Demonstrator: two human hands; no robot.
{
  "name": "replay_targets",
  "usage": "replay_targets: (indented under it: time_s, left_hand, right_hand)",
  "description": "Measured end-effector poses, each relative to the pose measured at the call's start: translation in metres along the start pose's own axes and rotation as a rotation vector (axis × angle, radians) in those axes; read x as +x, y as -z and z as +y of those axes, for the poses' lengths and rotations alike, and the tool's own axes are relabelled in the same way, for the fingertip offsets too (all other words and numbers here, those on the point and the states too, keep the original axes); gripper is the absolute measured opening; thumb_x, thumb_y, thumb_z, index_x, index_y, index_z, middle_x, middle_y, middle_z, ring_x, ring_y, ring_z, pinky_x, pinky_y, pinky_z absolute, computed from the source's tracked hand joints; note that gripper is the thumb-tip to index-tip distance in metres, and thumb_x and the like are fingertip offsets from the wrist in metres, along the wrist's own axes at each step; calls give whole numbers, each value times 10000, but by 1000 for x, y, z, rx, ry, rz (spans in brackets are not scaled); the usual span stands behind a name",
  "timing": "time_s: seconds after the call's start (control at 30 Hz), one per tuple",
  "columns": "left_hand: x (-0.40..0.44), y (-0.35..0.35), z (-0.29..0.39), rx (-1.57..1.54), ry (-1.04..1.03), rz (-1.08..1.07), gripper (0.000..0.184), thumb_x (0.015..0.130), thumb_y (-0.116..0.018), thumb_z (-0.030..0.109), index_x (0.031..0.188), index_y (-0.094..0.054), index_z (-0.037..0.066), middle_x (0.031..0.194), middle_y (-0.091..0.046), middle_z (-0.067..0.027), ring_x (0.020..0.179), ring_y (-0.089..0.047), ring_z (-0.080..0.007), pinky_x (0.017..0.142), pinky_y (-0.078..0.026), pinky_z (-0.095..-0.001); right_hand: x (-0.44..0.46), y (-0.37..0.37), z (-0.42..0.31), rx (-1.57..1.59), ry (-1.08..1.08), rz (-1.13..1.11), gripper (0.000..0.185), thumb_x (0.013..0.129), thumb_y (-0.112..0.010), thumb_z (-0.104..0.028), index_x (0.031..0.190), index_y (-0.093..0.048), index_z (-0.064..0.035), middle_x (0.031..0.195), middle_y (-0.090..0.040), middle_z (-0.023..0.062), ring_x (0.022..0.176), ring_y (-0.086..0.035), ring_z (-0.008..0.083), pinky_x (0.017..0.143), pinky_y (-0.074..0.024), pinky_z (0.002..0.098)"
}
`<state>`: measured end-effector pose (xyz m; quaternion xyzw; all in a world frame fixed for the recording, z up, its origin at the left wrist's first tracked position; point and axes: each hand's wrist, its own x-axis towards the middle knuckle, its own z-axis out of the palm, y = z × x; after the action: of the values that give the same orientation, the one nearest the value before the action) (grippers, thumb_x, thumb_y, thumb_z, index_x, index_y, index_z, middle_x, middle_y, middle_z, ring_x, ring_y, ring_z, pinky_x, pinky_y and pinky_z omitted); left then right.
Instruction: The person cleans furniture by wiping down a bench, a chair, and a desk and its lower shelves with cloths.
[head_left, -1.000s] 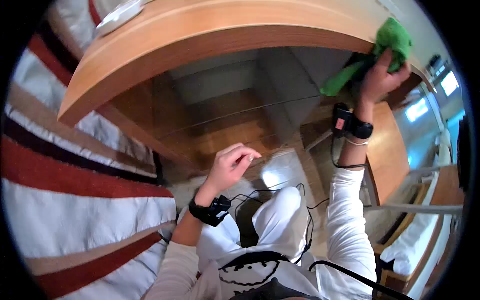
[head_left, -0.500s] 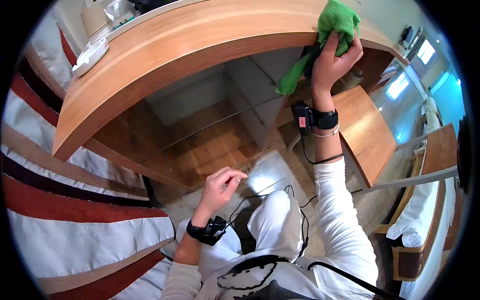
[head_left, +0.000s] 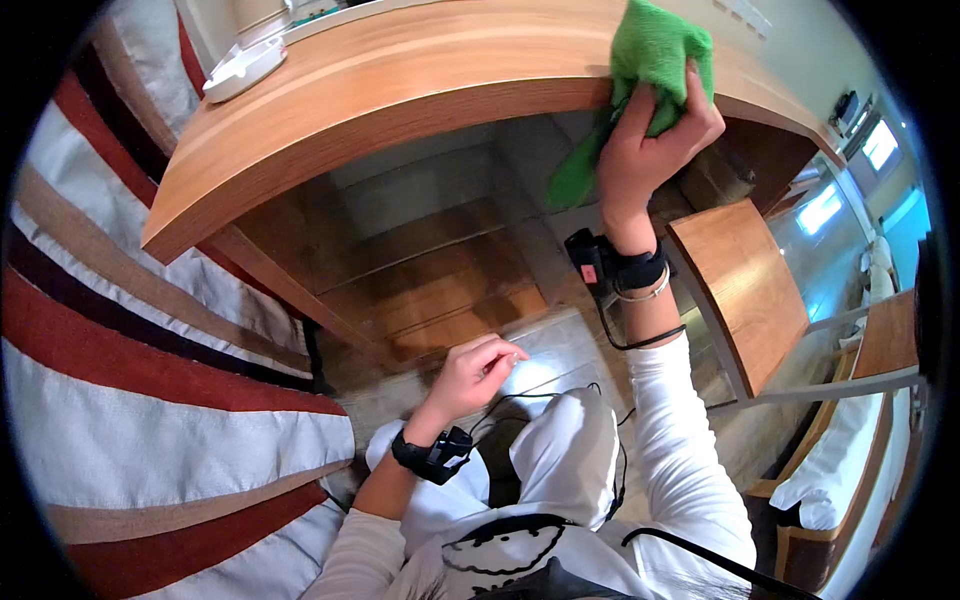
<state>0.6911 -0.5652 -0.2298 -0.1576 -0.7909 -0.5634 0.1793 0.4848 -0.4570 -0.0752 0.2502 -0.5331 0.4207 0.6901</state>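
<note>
A bunched green cloth [head_left: 655,50] lies over the front edge of the wooden desk [head_left: 420,65], with one end hanging down below the edge. My right hand [head_left: 655,150] grips it, fingers and thumb pressed into the fabric against the desk edge. Lower down, in front of the desk's open underside, my left hand [head_left: 470,378] hovers above my lap with its fingers curled in and no object showing in them. Black strapped devices sit on both wrists.
A white dish like an ashtray [head_left: 245,70] stands at the desk's left end. Striped curtains [head_left: 180,440] hang along the left. A wooden stool or chair seat [head_left: 745,295] is close to my right forearm. Black cables [head_left: 620,450] run around my knees. Farther right is a cushioned wooden seat [head_left: 830,470].
The view has shifted, so the desk appears lower and farther right. My right hand and the green cloth have moved slightly left along the desk edge. The left hand stays curled.
</note>
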Motion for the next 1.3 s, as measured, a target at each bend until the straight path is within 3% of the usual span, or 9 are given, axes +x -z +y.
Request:
replay_targets:
  time_s: [0.23,0.3,0.43,0.57,0.6,0.7,1.03,1.1,1.3]
  left_hand:
    - [-6,4,3,-5,-20,14,123,774,-515,-2,851,-605,29,707,-555,-69,573,-491,-146,517,-388,-246]
    - [-9,6,7,-11,-8,12,118,774,-517,2,844,-607,31,710,-565,-75,582,-505,-150,524,-397,-249]
    - [-17,7,11,46,90,-5,117,775,-502,9,826,-607,14,749,-613,-107,645,-571,-202,602,-447,-277]
    - [-41,6,-11,-129,319,226,124,803,-492,31,868,-592,-2,801,-613,-64,740,-556,-144,714,-431,-262]
    - [-40,6,-13,-131,143,292,125,845,-497,79,905,-575,2,701,-527,14,581,-437,-50,520,-358,-192]
    - [-46,12,-20,-240,215,410,119,842,-493,80,887,-568,-1,706,-539,-4,561,-429,-52,489,-342,-192]
    - [-18,5,-26,28,91,181,128,833,-477,72,793,-571,-6,676,-543,-21,502,-411,-46,455,-324,-188]
    - [-10,-1,-19,4,207,134,100,797,-507,43,753,-588,6,679,-589,-71,618,-545,-140,582,-419,-236]
    - [7,-18,-22,33,104,49,153,827,-490,94,754,-590,3,648,-541,-21,500,-436,-58,456,-328,-195]
  right_hand:
    - [-19,-25,-83,148,167,-115,432,707,-586,-75,1128,-489,-91,974,-471,111,918,-414,273,788,-348,355]
    - [-22,-33,-112,183,151,-87,467,657,-619,-95,1099,-532,-218,921,-464,105,780,-470,252,633,-404,344]
    - [-36,-47,-172,233,166,-163,345,737,-534,-202,1076,-535,-267,907,-448,75,699,-453,207,534,-363,295]
    - [-42,-56,-217,326,181,-159,331,725,-561,-236,1053,-514,-237,938,-449,70,726,-463,179,510,-350,275]
    - [-42,-57,-224,357,192,-173,332,725,-555,-229,1052,-499,-239,937,-447,70,722,-457,174,516,-348,271]
    - [-41,-61,-233,391,234,-154,317,725,-533,-198,1036,-483,-235,926,-442,70,709,-439,164,534,-337,258]
    - [-29,-30,-125,238,241,-198,395,702,-571,-183,1078,-518,-295,956,-436,56,710,-457,164,524,-341,250]
    - [-20,-14,-91,204,219,-226,423,680,-610,-155,1078,-540,-281,966,-450,63,743,-473,179,543,-367,256]
    - [-4,13,11,0,199,-156,370,736,-549,-99,1088,-522,-213,949,-440,87,785,-468,228,618,-415,329]
